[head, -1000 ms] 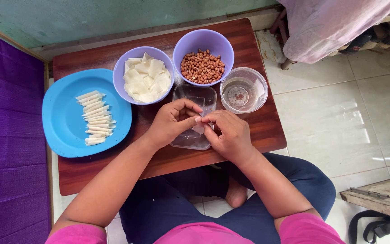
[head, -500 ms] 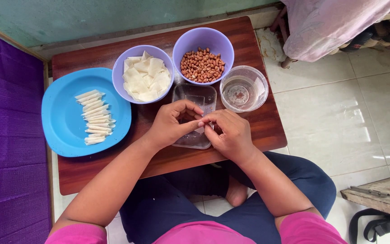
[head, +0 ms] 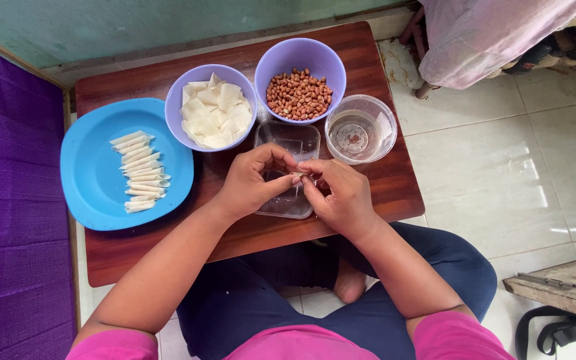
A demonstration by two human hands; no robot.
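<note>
My left hand (head: 255, 180) and my right hand (head: 338, 193) meet fingertip to fingertip over a clear rectangular plastic container (head: 287, 143) on a low wooden table (head: 381, 180). Together they pinch a small pale piece of wrapper (head: 297, 175), mostly hidden by the fingers. Just beyond the hands stand a purple bowl of white wrapper sheets (head: 211, 113) and a purple bowl of brown peanuts (head: 299, 93). A blue plate (head: 95, 187) to the left carries a row of several thin white rolls (head: 137, 172).
A clear round cup with a little water (head: 360, 130) stands at the table's right. A purple mat (head: 8, 220) lies to the left. Pale floor tiles, a cloth-covered object (head: 488, 33) and a wooden board (head: 561, 287) lie to the right.
Both hands stay over the clear container with only small finger movements on the wrapper piece. Nothing else has moved.
</note>
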